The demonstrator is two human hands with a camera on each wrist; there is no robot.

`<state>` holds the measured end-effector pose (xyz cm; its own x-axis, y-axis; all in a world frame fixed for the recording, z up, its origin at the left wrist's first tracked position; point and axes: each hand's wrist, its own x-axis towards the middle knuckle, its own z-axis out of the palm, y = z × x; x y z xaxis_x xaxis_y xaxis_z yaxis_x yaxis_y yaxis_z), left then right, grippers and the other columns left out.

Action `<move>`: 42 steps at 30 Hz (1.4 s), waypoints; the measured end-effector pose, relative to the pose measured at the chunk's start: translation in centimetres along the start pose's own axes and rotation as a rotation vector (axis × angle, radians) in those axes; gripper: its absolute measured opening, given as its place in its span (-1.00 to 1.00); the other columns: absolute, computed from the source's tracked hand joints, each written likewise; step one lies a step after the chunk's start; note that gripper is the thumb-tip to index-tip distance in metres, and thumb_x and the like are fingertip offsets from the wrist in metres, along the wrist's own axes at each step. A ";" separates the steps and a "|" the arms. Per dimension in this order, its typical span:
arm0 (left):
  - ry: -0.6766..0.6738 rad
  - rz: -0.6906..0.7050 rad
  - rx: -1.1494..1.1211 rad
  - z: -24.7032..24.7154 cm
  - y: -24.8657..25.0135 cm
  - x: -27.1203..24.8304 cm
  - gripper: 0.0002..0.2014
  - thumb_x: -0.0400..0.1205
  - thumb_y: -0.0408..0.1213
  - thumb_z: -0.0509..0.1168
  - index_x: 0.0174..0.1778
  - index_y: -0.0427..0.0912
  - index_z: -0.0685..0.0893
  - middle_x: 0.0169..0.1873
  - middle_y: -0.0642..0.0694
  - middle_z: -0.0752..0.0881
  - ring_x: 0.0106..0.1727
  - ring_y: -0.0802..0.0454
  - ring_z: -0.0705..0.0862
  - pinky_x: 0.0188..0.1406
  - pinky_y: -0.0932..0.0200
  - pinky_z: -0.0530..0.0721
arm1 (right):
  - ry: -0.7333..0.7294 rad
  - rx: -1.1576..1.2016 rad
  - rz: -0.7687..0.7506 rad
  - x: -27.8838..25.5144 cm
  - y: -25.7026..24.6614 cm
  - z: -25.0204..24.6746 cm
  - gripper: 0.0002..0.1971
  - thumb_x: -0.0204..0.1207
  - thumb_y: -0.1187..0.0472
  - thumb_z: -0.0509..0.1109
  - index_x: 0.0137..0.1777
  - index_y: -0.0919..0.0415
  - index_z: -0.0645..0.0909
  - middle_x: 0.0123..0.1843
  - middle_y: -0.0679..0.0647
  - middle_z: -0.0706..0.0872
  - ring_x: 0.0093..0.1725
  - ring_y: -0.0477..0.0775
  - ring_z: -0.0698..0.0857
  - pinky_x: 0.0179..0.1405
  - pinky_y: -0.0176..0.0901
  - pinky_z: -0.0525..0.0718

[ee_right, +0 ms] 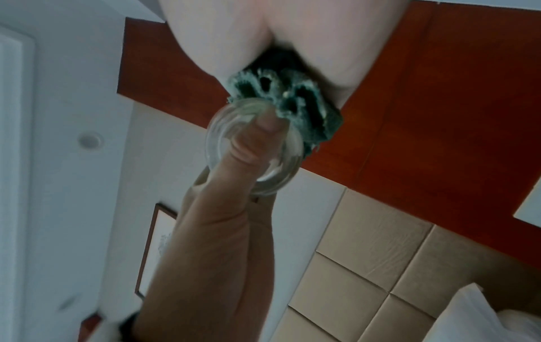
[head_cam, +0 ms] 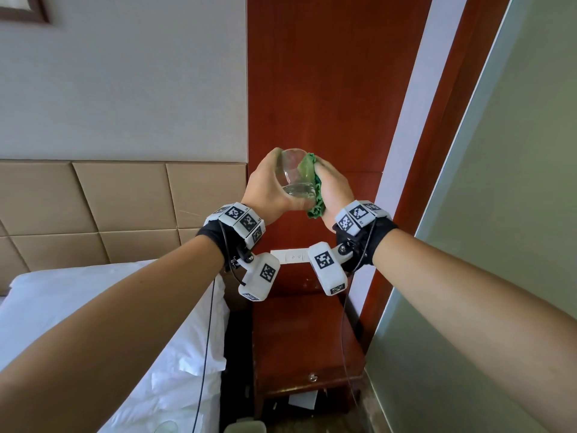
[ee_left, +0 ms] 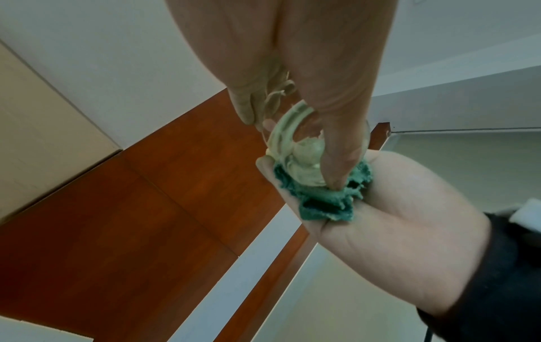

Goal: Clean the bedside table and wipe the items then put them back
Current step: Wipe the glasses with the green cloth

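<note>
Here, you are holding a clear drinking glass (head_cam: 293, 176) up at chest height in front of the red wooden wall panel (head_cam: 327, 89); your left hand (head_cam: 265, 189) is wrapping its fingers and thumb round the glass, tilting it so that the thick base is pointing back toward you and the mouth is pointing away; in the right wrist view your left thumb (ee_right: 251, 143) is lying across the round base of the glass (ee_right: 254, 148); your right hand (head_cam: 334, 185) is gripping a bunched green cloth (head_cam: 312, 182) and pressing it against the right side of the glass, fingers curled round the wad; in the left wrist view the cloth (ee_left: 322, 199) is sitting crumpled in your right palm, touching the glass (ee_left: 295, 148), with a left fingertip (ee_left: 336, 175) pressing into it.

Below your wrists, the bedside surface (head_cam: 299, 332) is standing in dark red wood, with one drawer knob (head_cam: 312, 376) on its front; a white switch plate (head_cam: 290, 256) is sitting on the panel just above it, partly hidden by the wrist cameras; the bed (head_cam: 93, 307) with white linen is lying to the left of the surface, just beside it; a padded tan headboard (head_cam: 125, 207) is running behind the bed; a frosted glass partition (head_cam: 499, 214) is standing to the right; a framed picture corner (head_cam: 25, 9) is showing at the upper left.
</note>
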<state>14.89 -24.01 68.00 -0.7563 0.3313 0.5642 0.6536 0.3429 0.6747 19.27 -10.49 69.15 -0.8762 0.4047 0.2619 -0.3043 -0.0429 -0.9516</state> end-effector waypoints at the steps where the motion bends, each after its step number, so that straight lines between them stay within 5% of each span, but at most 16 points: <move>1: -0.009 0.003 0.030 0.0 0.0 0.0 0.07 0.03 0.16 0.72 0.43 -0.16 0.44 0.21 0.08 0.66 0.18 0.08 0.66 0.21 0.05 0.70 | 0.018 -0.042 -0.053 -0.1 -0.1 0.0 -0.72 0.64 0.05 0.30 0.29 -0.08 0.72 0.20 -0.09 0.80 0.18 -0.03 0.77 0.28 0.11 0.71; 5: -0.046 0.030 0.133 -0.3 0.3 -0.2 0.23 0.06 0.04 0.75 0.61 -0.24 0.31 0.34 -0.04 0.57 0.31 0.03 0.57 0.40 0.09 0.57 | -0.060 -0.357 -0.317 -1.0 -0.8 -0.2 -0.69 0.69 0.09 0.28 0.39 -0.07 0.65 0.48 -0.19 0.59 0.22 -0.57 0.55 0.22 -0.59 0.51; 7: -0.053 0.050 0.175 -0.3 0.3 -0.4 0.26 0.08 -0.02 0.75 0.65 -0.25 0.25 0.34 -0.06 0.54 0.32 0.00 0.55 0.39 0.08 0.56 | -0.123 -0.551 -0.450 -1.1 -0.7 -0.5 -0.66 0.71 0.12 0.27 0.46 -0.02 0.61 0.56 -0.16 0.50 0.33 -0.56 0.46 0.24 -0.73 0.34; 11: -0.058 0.049 0.193 -0.7 0.3 -0.1 0.21 0.09 -0.02 0.73 0.64 -0.22 0.29 0.33 -0.06 0.55 0.29 0.00 0.56 0.36 0.06 0.58 | -0.256 -0.813 -0.650 -1.5 -0.4 -1.0 -0.62 0.70 0.14 0.28 0.50 -0.04 0.55 0.62 -0.19 0.40 0.57 -0.36 0.25 0.44 -0.66 0.14; 14: -0.044 0.037 0.151 -1.2 0.3 0.3 0.16 0.08 0.02 0.72 0.59 -0.20 0.35 0.29 -0.03 0.57 0.25 0.05 0.58 0.32 0.13 0.59 | -0.338 -0.775 -0.651 -1.6 -0.5 -1.4 -0.62 0.70 0.18 0.29 0.50 -0.01 0.56 0.63 -0.19 0.37 0.64 -0.25 0.24 0.57 -0.46 0.16; 19: -0.014 0.074 0.061 -1.1 0.0 0.1 0.01 0.06 0.08 0.71 0.44 -0.10 0.48 0.18 0.06 0.65 0.08 0.20 0.63 0.13 0.26 0.64 | -0.298 -0.390 -0.345 -1.6 -0.8 -1.1 -0.56 0.67 0.23 0.31 0.53 -0.01 0.52 0.62 -0.16 0.41 0.55 -0.33 0.36 0.60 -0.27 0.31; 23: 0.018 0.053 -0.027 -1.1 -0.1 -0.1 0.06 0.03 0.19 0.70 0.44 -0.07 0.47 0.22 0.06 0.67 0.17 0.20 0.69 0.20 0.11 0.72 | -0.209 0.037 -0.113 -1.8 -0.9 -0.8 -0.58 0.63 0.27 0.34 0.48 0.00 0.57 0.43 0.01 0.66 0.38 0.02 0.67 0.43 0.14 0.59; 27: 0.025 0.034 -0.110 -0.9 0.2 -0.5 0.20 0.03 0.17 0.72 0.57 -0.07 0.33 0.35 0.03 0.60 0.35 0.07 0.63 0.35 -0.07 0.65 | -0.185 0.228 0.037 -2.0 -1.5 -0.1 -0.60 0.71 0.30 0.24 0.52 0.08 0.53 0.32 0.13 0.74 0.23 0.13 0.76 0.27 0.11 0.69; 30: 0.008 0.052 -0.125 -1.0 0.4 -0.5 0.13 0.02 0.13 0.74 0.51 0.02 0.38 0.28 0.00 0.62 0.25 -0.01 0.69 0.22 -0.10 0.72 | -0.169 0.219 0.056 -2.1 -1.6 0.3 -0.61 0.72 0.24 0.23 0.53 0.05 0.53 0.28 0.11 0.76 0.20 0.11 0.78 0.21 0.08 0.72; 33: 0.021 0.076 -0.014 -1.6 0.5 -0.4 0.01 0.05 0.06 0.70 0.44 0.03 0.43 0.18 0.01 0.61 0.07 0.07 0.67 0.11 0.03 0.75 | -0.182 -0.020 -0.131 -2.5 -1.1 0.0 -0.60 0.69 0.22 0.28 0.49 -0.04 0.56 0.47 -0.02 0.62 0.39 -0.07 0.64 0.42 0.01 0.60; 36: 0.025 0.057 0.064 -1.8 0.3 -0.4 -0.03 0.11 -0.11 0.71 0.46 -0.07 0.45 0.14 -0.04 0.57 -0.03 0.06 0.61 0.11 0.05 0.71 | -0.261 -0.448 -0.393 -3.3 -0.9 0.0 -0.58 0.67 0.25 0.30 0.50 -0.05 0.56 0.63 -0.18 0.39 0.52 -0.38 0.34 0.51 -0.52 0.27; 38: 0.017 0.043 0.112 -1.7 0.1 -0.5 -0.01 0.14 -0.19 0.69 0.52 -0.08 0.42 0.18 -0.05 0.54 0.09 0.01 0.60 0.21 0.00 0.67 | -0.304 -0.692 -0.539 -3.4 -0.7 0.3 -0.58 0.67 0.29 0.30 0.49 0.01 0.57 0.65 -0.13 0.36 0.56 -0.33 0.27 0.41 -0.72 0.11; 42: 0.013 0.026 0.156 -1.5 0.1 -0.8 0.09 0.17 -0.16 0.70 0.63 -0.10 0.32 0.32 -0.05 0.51 0.22 0.01 0.54 0.31 0.03 0.57 | -0.294 -0.726 -0.531 -3.3 -0.8 0.9 -0.56 0.64 0.30 0.33 0.50 0.02 0.57 0.64 -0.10 0.38 0.61 -0.18 0.34 0.54 -0.52 0.20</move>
<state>15.47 -25.55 68.34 -0.7387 0.3309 0.5873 0.6690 0.4669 0.5784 22.10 -12.56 69.21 -0.7790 -0.0428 0.6256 -0.4703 0.6998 -0.5377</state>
